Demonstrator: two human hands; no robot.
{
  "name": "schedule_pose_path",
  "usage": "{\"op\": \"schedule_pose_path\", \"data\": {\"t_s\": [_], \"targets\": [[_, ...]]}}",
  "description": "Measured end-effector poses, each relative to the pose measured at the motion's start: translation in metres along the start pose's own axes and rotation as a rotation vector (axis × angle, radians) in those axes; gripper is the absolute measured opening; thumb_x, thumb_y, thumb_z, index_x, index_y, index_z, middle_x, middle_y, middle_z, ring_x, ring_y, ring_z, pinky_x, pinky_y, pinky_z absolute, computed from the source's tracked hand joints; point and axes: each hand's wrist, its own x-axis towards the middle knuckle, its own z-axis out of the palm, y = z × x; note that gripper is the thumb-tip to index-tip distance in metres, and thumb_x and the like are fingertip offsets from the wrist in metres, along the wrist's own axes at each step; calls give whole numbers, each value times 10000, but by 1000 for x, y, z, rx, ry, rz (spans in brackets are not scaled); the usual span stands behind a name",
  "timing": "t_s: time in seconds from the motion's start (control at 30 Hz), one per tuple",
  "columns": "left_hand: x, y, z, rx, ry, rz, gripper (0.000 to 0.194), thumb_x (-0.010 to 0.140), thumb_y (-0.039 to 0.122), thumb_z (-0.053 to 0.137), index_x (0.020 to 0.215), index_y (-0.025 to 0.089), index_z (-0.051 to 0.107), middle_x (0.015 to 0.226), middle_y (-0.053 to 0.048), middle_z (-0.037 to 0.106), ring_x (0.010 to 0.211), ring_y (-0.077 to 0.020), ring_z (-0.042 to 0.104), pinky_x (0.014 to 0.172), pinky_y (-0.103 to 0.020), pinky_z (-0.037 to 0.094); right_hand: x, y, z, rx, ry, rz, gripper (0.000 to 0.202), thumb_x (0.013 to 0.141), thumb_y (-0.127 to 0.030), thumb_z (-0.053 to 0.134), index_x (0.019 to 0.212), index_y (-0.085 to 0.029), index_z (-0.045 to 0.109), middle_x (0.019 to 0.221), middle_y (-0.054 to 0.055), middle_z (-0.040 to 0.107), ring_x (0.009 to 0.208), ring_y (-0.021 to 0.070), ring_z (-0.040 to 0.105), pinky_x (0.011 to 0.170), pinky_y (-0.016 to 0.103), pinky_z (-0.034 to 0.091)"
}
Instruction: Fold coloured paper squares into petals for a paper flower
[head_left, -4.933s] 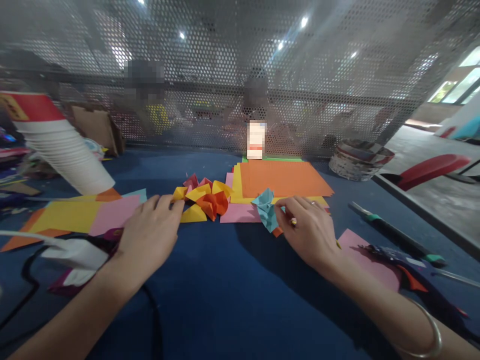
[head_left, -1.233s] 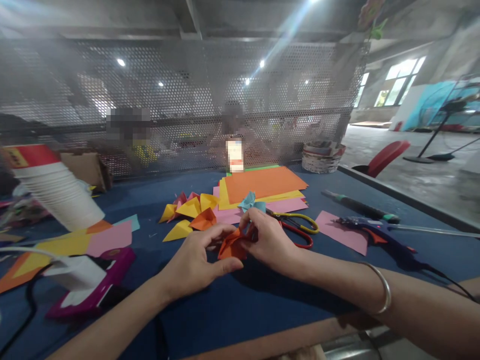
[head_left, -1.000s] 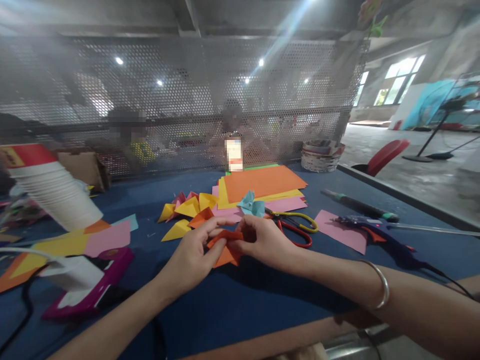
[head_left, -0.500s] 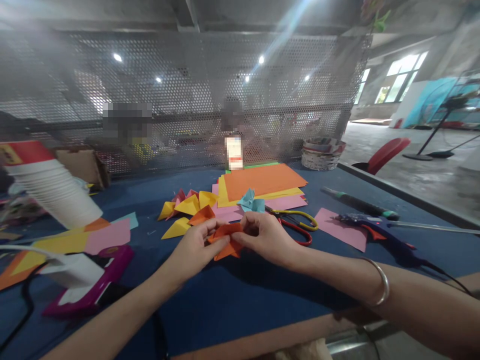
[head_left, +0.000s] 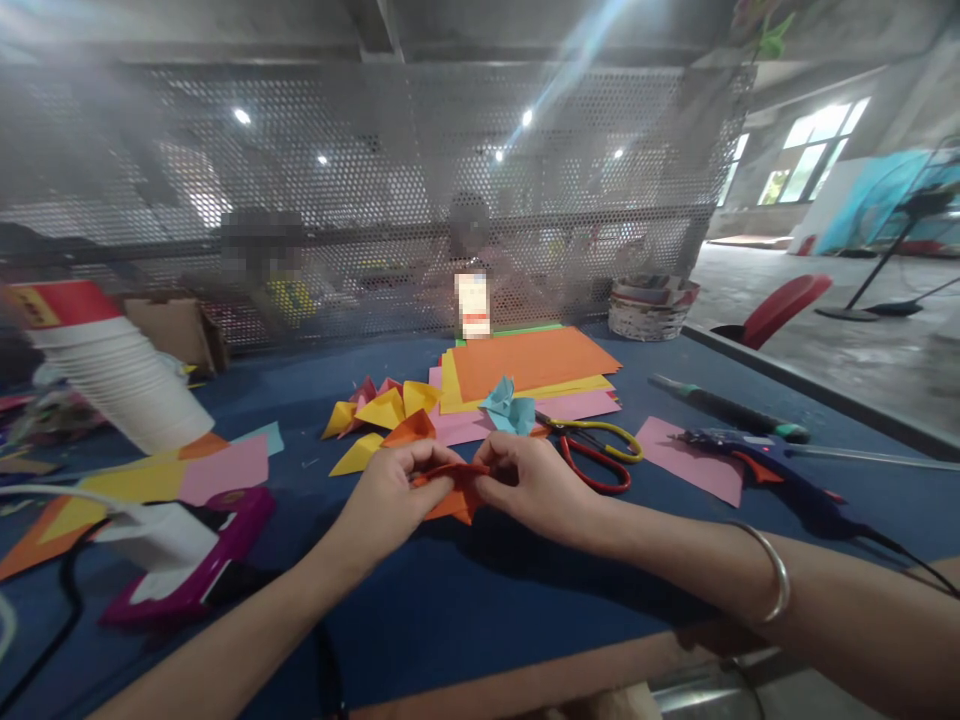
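Note:
My left hand (head_left: 401, 490) and my right hand (head_left: 529, 485) pinch a folded piece of orange-red paper (head_left: 459, 495) between them, above the blue tabletop. Thumbs and fingertips press on its two sides, hiding part of the folds. Just beyond my left hand lies another folded orange paper piece (head_left: 411, 428), beside several yellow folded pieces (head_left: 382, 410). A light-blue folded paper piece (head_left: 508, 405) sits behind my right hand. Scissors (head_left: 600, 450) with one yellow and one red handle lie right of that hand.
Coloured paper sheets (head_left: 532, 362) are stacked at the back. On the right are a pink sheet (head_left: 694, 462), a blue glue gun (head_left: 780, 465) and a dark-handled tool (head_left: 727, 410). Leaning paper cups (head_left: 127, 380) and a purple power strip (head_left: 217, 560) stand left. Perforated metal panel (head_left: 360, 200) behind.
The orange-red paper has tilted, so its upper face shows less and its edge shows more. Both hands keep their pinch on it. The whole view has shifted slightly.

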Motion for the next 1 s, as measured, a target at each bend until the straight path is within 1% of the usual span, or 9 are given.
{"op": "schedule_pose_path", "data": {"t_s": [0.13,0.23,0.4,0.5,0.63,0.8,0.83,0.93,1.0], "targets": [[-3,1,4,18,29,20,137,686,229,561,750,162,662,677,15,674,614,-151,617,573,-221,487,-1,-3,0,-16,28,-10,108,796,-146,564,700,-178,527,587,-58,498,545,89,437,508,211,310],[-4,0,7,27,48,36,117,694,229,546,738,166,634,681,25,655,620,-145,602,564,-208,473,-1,-5,-1,-19,39,-11,145,787,-139,564,671,-183,490,562,-71,442,531,85,399,502,212,292],[-5,-1,8,50,42,54,114,723,234,506,738,171,600,676,31,608,615,-129,554,568,-203,450,-1,-2,1,26,-5,-16,88,818,-215,561,761,-180,503,641,-52,506,566,91,460,501,204,326],[-5,-2,8,72,29,67,112,724,224,488,732,176,588,680,30,604,627,-135,553,572,-209,445,-1,-1,2,29,-13,-23,56,807,-178,538,763,-181,504,639,-54,501,566,89,453,497,201,319],[-6,-1,9,116,-16,78,139,730,204,493,766,168,623,677,15,623,631,-157,576,574,-232,449,0,-2,-1,-2,-16,-20,107,746,-103,534,698,-184,483,596,-63,485,554,88,443,499,203,298],[-8,-1,10,141,-5,126,137,808,243,551,895,183,639,846,-9,661,755,-166,610,684,-242,463,2,0,-4,-25,-30,-13,121,724,-98,564,672,-180,491,600,-53,516,553,91,462,497,204,303],[-8,-2,9,138,9,132,143,823,267,552,901,184,639,824,-6,652,736,-160,602,668,-236,458,2,1,-4,-23,-33,-14,122,728,-103,567,668,-179,493,600,-51,521,552,91,466,495,203,306],[-5,-5,6,127,46,135,157,831,312,565,840,178,646,641,28,565,578,-129,519,544,-216,404,2,0,-3,-1,-31,-14,105,743,-101,560,688,-177,513,605,-45,546,556,94,493,496,199,329],[-3,-6,4,102,57,130,166,823,318,571,825,173,652,607,36,545,553,-121,503,523,-210,398,1,-1,-3,20,-16,-15,90,760,-101,548,718,-178,525,604,-44,556,554,96,509,502,199,352]]}}
